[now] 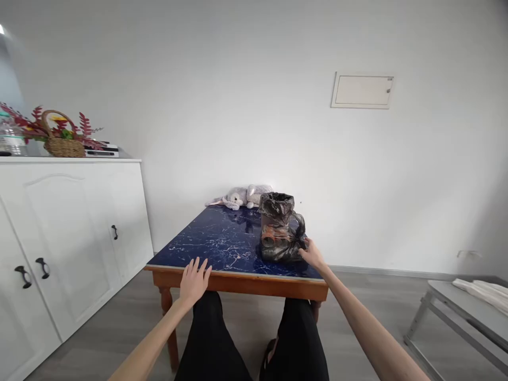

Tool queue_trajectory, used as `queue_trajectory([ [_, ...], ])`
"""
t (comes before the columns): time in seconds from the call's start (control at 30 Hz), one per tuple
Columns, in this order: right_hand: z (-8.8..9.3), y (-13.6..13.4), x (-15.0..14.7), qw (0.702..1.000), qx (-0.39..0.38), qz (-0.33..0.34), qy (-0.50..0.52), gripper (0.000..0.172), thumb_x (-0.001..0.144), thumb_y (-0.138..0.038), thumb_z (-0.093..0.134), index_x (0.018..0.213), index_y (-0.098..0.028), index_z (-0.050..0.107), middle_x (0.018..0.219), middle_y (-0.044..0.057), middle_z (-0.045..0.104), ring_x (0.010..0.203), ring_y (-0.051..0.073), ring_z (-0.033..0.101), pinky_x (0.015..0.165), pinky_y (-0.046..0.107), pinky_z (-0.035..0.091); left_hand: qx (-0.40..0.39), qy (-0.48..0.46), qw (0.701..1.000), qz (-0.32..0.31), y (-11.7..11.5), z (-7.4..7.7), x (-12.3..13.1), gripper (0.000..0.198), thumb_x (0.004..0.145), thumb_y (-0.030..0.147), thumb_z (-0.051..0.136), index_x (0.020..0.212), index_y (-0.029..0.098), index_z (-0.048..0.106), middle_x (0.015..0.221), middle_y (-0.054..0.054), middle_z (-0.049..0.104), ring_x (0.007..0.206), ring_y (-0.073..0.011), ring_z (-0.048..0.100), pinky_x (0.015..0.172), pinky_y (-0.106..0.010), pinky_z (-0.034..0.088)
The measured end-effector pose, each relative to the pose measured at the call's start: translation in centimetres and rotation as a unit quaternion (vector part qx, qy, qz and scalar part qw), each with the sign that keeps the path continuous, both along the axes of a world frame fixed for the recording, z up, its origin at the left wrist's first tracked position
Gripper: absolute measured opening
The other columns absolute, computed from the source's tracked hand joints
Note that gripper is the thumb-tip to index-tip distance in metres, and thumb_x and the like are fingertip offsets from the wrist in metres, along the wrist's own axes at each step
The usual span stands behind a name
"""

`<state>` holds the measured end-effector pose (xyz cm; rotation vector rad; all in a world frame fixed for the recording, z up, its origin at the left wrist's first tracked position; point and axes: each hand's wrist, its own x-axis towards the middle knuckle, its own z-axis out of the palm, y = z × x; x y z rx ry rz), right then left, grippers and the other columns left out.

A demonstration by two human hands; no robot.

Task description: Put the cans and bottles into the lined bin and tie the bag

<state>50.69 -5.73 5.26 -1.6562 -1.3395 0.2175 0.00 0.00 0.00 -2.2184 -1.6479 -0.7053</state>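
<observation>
Resting my left hand (194,281) flat, fingers (197,263) spread and empty, on the blue marbled desk (222,243), I touch the crinkled black plastic bag (278,228) with my right hand (313,255), grip unclear.

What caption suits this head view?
Right hand touches a crumpled black plastic bag on a blue marbled table; left hand rests flat at its edge.

One left hand (194,279), one right hand (313,255), one black bag (280,233), one plush toy (242,197), one table (214,241).
</observation>
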Motion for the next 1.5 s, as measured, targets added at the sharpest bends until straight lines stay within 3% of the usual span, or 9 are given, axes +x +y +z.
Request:
queue_trajectory([
  [0.13,0.1,1.3,-2.4,0.998,-0.009,0.054,0.007,0.036,0.104,-0.037,0.069,0.134,-0.019,0.064,0.131,0.009,0.068,0.107,0.023,0.071,0.093,0.045,0.062,0.000,-0.007,1.000,0.002,-0.2,-0.1,0.0,0.067,0.106,0.056,0.032,0.150,0.017,0.064,0.161,-0.016,0.055,0.154,-0.0404,0.044,0.125,-0.058,0.036],
  [0.4,0.2,3.3,-10.9,0.981,0.040,0.189,0.032,0.035,0.104,-0.038,0.068,0.133,-0.019,0.065,0.129,0.009,0.069,0.109,0.023,0.071,0.094,0.045,0.061,-0.018,-0.008,1.000,-0.003,-0.8,0.2,0.2,0.071,0.107,0.057,0.028,0.152,0.014,0.062,0.163,-0.018,0.051,0.156,-0.0408,0.040,0.126,-0.057,0.033],
  [0.63,1.0,1.9,-12.1,0.976,0.067,0.202,0.049,0.035,0.102,-0.043,0.069,0.125,-0.017,0.066,0.103,0.004,0.075,0.092,0.021,0.074,0.090,0.043,0.060,-0.021,-0.020,0.999,-0.024,-1.2,2.5,0.9,0.066,0.103,0.058,0.038,0.140,0.014,0.070,0.146,-0.024,0.065,0.141,-0.0483,0.055,0.112,-0.065,0.046],
  [0.73,1.0,1.0,-12.3,0.977,0.073,0.197,0.045,0.036,0.095,-0.044,0.070,0.121,-0.019,0.065,0.087,0.002,0.077,0.085,0.023,0.075,0.085,0.041,0.060,0.008,-0.023,0.996,-0.083,-1.2,5.1,4.1,0.054,0.107,0.049,0.036,0.138,0.019,0.069,0.144,-0.019,0.067,0.138,-0.0403,0.058,0.112,-0.057,0.048],
  [0.83,1.0,0.3,-13.1,0.978,0.082,0.189,0.040,0.036,0.089,-0.046,0.068,0.116,-0.023,0.063,0.084,0.002,0.078,0.082,0.025,0.075,0.083,0.040,0.059,0.046,-0.014,0.984,-0.171,-1.2,7.8,9.8,0.043,0.110,0.036,0.033,0.137,0.026,0.066,0.147,-0.011,0.064,0.141,-0.0297,0.054,0.117,-0.047,0.044],
  [0.97,0.9,-0.6,-14.1,0.980,0.094,0.173,0.034,0.033,0.088,-0.042,0.065,0.115,-0.024,0.059,0.088,0.004,0.079,0.086,0.025,0.076,0.084,0.039,0.058,0.073,0.010,0.964,-0.257,-0.6,10.1,17.7,0.032,0.103,0.022,0.050,0.131,0.024,0.066,0.142,-0.013,0.063,0.140,-0.0312,0.051,0.117,-0.050,0.042],
  [1.1,0.9,-2.0,-14.0,0.980,0.099,0.169,0.021,0.029,0.088,-0.039,0.064,0.113,-0.025,0.057,0.087,0.003,0.079,0.083,0.024,0.074,0.082,0.036,0.056,0.070,0.025,0.958,-0.277,0.3,11.0,21.5,0.012,0.098,0.018,0.063,0.105,0.020,0.071,0.113,-0.011,0.072,0.127,-0.0310,0.059,0.113,-0.052,0.044],
  [1.27,0.8,-3.7,-12.8,0.984,0.099,0.150,0.001,0.026,0.089,-0.038,0.062,0.110,-0.025,0.055,0.088,0.003,0.078,0.079,0.024,0.070,0.078,0.036,0.053,0.063,0.005,0.970,-0.236,1.0,12.1,21.0,0.021,0.102,0.034,0.069,0.115,0.017,0.071,0.124,-0.009,0.071,0.119,-0.0260,0.066,0.106,-0.052,0.052],
  [1.5,0.4,-5.4,-12.9,0.983,0.102,0.147,-0.039,0.024,0.089,-0.034,0.061,0.110,-0.025,0.056,0.087,0.002,0.077,0.077,0.022,0.066,0.077,0.033,0.051,0.025,-0.062,0.987,-0.148,1.7,12.8,18.0,0.032,0.103,0.038,0.067,0.129,0.019,0.067,0.132,-0.011,0.068,0.113,-0.0245,0.069,0.097,-0.047,0.060],
])
